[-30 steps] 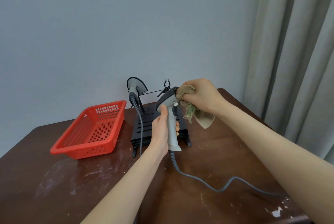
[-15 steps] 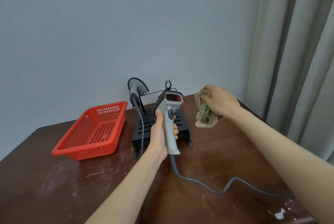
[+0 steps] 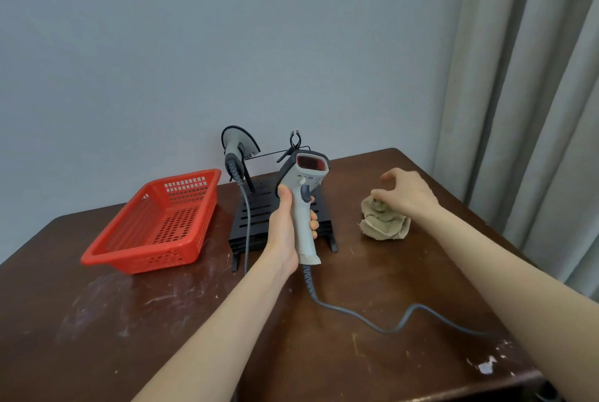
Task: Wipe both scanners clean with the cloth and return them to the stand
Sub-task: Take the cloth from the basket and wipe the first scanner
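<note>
Change: one second back the right hand pressed the cloth against the head of the held scanner; half a second back it had drawn away with the cloth bunched in the fist. Now the crumpled beige cloth [image 3: 384,223] lies on the dark brown wooden surface [image 3: 356,353], right of the stand.

Right hand [image 3: 405,194]: above the cloth, fingers [image 3: 387,178] loosened, index lifted clear, the other tips touching the top of the bundle. Cannot tell whether any pinch remains.

Left hand [image 3: 285,223]: fingers wrapped round the handle of the grey-and-white handheld barcode scanner [image 3: 303,207], held upright, red window toward the camera, in front of the black slotted metal stand [image 3: 259,207]. Its grey cable [image 3: 372,320] trails across the surface to the right.

Second grey scanner [image 3: 238,145]: seated on the stand's left post. The black clip [image 3: 295,142] on the right side of the stand is unoccupied.

Reading: wiping of the held scanner looks finished. Likely next is to seat it in that clip. Watch that the cable does not snag.

Red perforated plastic basket [image 3: 146,259]: left of the stand.
</note>
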Tool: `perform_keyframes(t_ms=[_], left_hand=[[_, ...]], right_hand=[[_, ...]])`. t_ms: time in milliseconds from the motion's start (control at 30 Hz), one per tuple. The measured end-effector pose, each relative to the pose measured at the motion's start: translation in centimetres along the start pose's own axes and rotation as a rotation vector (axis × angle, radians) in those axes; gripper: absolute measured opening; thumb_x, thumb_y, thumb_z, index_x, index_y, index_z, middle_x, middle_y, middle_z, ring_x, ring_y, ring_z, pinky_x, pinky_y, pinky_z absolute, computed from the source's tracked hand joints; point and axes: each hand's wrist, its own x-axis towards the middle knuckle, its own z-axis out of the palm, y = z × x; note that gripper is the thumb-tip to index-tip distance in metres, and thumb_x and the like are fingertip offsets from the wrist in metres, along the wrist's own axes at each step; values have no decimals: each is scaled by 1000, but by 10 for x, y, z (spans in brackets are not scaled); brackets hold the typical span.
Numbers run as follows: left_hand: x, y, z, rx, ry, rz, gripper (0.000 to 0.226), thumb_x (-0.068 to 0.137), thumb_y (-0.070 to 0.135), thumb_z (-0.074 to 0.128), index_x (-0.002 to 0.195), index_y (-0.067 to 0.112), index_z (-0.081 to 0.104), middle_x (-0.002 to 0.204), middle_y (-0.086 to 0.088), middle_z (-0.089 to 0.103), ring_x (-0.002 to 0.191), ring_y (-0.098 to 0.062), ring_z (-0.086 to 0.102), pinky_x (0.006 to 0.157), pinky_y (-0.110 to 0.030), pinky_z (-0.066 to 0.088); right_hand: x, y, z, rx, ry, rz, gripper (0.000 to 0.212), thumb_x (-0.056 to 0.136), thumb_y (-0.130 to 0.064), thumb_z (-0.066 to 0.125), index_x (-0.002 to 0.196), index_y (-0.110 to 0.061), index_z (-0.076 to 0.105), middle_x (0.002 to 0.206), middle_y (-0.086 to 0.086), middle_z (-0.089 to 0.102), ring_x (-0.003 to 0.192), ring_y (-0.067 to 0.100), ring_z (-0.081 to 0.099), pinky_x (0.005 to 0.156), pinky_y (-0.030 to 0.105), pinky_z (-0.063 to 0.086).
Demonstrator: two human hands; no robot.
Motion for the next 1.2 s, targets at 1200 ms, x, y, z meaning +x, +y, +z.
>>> perform_keyframes(t_ms=[1200], left_hand=[[-1,-4,-1,14,3,-18,65,86,66,39,95,6,64,58,-3,53,43,-12,47,41,-22,41]], right_hand=[[-8,-15,-21,990,-299,522,8,91,-5,49,93,-7,56,66,3,57,58,13,53,63,37,54]])
